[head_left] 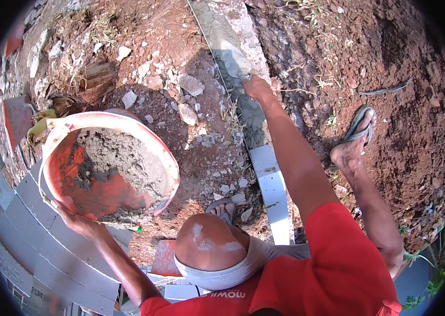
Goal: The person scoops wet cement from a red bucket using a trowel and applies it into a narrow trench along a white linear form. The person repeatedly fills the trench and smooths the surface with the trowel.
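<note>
An orange-red bucket [171, 181] with a pale, mortar-smeared rim is tipped so that its mouth faces up at me. Grey wet mortar [120, 158] lies inside it. My left hand [79, 220] grips the bucket low on its left, its fingers partly hidden behind it. With the arm stretched forward, my right hand [258, 88] is closed low over a strip of smeared grey mortar [228, 45]. Whatever the right hand holds is hidden by the fingers and shadow. A thin taut string [209, 47] runs along the strip's left edge.
A white block [272, 184] sits in line with the mortar strip, nearer me. Broken stones [191, 84] litter the reddish soil on the left. Loose earth [412, 158] covers the right, where my sandalled foot [362, 126] stands. Grey paving [48, 237] lies lower left.
</note>
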Motion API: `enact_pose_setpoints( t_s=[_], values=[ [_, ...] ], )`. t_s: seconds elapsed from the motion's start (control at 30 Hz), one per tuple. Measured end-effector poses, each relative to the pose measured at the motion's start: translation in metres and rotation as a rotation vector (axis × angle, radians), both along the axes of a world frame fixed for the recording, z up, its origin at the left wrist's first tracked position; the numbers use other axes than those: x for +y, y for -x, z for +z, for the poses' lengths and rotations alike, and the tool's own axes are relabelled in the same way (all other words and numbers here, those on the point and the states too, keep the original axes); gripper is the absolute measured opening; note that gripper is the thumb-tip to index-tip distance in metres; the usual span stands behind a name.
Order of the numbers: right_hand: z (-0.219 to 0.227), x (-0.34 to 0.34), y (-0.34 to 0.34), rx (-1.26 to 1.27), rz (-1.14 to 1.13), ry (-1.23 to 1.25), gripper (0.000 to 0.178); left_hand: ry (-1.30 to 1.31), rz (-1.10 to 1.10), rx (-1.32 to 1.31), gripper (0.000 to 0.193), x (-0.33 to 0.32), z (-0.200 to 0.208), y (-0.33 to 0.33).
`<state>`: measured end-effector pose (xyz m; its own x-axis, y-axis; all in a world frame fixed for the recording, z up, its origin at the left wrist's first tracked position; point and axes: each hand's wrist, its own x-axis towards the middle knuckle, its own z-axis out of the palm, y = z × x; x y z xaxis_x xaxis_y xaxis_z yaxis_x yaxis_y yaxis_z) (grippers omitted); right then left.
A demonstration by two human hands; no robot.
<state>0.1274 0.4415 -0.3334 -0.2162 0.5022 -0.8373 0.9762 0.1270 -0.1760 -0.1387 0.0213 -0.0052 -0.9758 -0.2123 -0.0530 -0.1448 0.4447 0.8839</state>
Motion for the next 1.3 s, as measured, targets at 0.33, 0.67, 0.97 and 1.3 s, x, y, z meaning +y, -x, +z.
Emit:
enact_pose_setpoints(
  t_s=[0.33,0.67,0.97,1.3],
  values=[
    [0.023,-0.089,-0.152,0.017,-0.339,0.156,0.070,-0.050,-0.040,0.084,0.063,-0.017,-0.019,0.011],
    [0.383,-0.040,-0.090,0.463,-0.054,-0.046,0.039,-0.037,-0.145,-0.015,0.046,0.074,0.036,-0.035],
    [0.341,-0.165,0.045,0.470,0.348,0.011,0.039,-0.134,-0.415,0.162,0.031,0.111,0.043,-0.074],
    [0.424,-0.107,0.020,0.234,0.611,-0.187,0.039,-0.123,-0.398,0.167,0.040,0.051,0.021,-0.093]
  ],
)
